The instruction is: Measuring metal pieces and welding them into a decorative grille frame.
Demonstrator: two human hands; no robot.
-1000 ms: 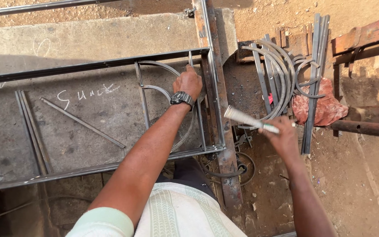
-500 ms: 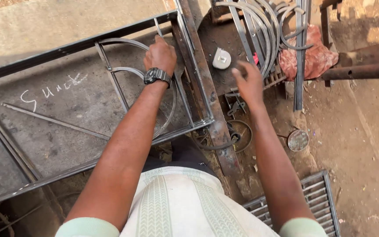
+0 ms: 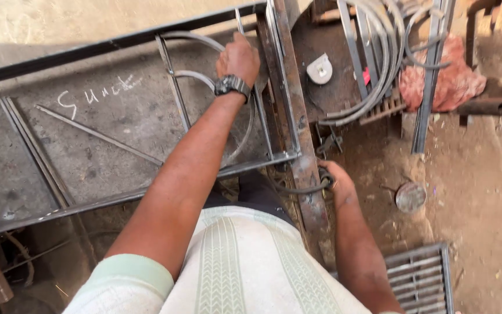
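My left hand (image 3: 238, 58), with a black watch on the wrist, grips a curved metal rod (image 3: 196, 75) inside a rectangular steel frame (image 3: 146, 40). The frame lies flat on a grey steel table (image 3: 106, 157) with chalk marks. My right hand (image 3: 335, 181) is low beside the table's rusty right edge beam (image 3: 297, 116), its fingers closed around a black cable (image 3: 297, 190) that loops under the frame's corner. A white tape measure (image 3: 319, 68) lies on the dark plate beyond it.
A bundle of bent steel rods (image 3: 373, 64) and straight bars (image 3: 431, 75) lies at the upper right over a red cloth (image 3: 451, 84). On the dirt ground are a round metal disc (image 3: 411, 196) and a metal grating (image 3: 422, 279).
My right hand has left the white tape measure on the dark plate and dropped to the cable at the table's edge. My left hand stays on the curved rod.
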